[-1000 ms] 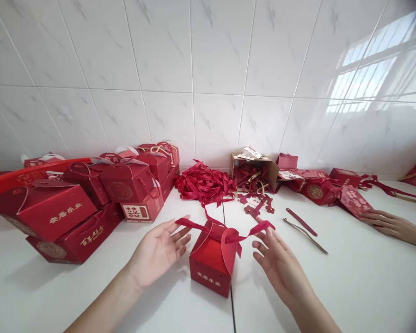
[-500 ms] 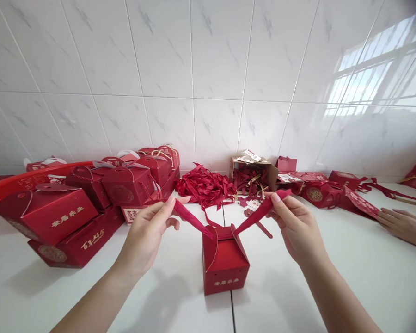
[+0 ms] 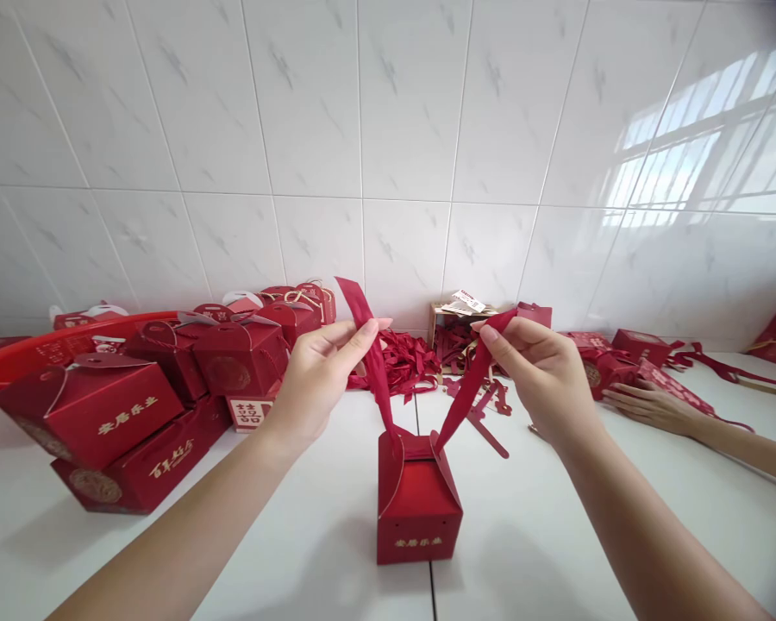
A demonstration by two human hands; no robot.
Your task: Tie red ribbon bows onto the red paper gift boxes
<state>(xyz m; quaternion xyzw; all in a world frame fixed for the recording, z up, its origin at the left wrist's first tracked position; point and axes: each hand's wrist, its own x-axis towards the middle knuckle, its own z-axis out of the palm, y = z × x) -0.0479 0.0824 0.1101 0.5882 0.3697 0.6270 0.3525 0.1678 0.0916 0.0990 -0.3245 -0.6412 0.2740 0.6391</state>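
Note:
A small red gift box (image 3: 420, 509) with gold characters stands upright on the white table in front of me. A red ribbon (image 3: 380, 388) is threaded through its top, and its two ends rise apart in a V. My left hand (image 3: 327, 366) pinches one end between thumb and fingers, with the tip sticking up above the grip. The other end is pinched in my right hand (image 3: 534, 366), at about the same height. Both hands hover above the box without touching it.
Stacked red boxes (image 3: 135, 466) and a red basin (image 3: 71, 336) stand on the left. Behind lie a ribbon heap (image 3: 404, 358) and an open carton (image 3: 434, 323). Red cut-outs (image 3: 485, 414) lie nearby. At right, another person's hand (image 3: 653, 405) rests by a flat red piece.
Both my hands have risen and come closer together, drawing the ribbon ends upward. The other person's hand has moved left along the table.

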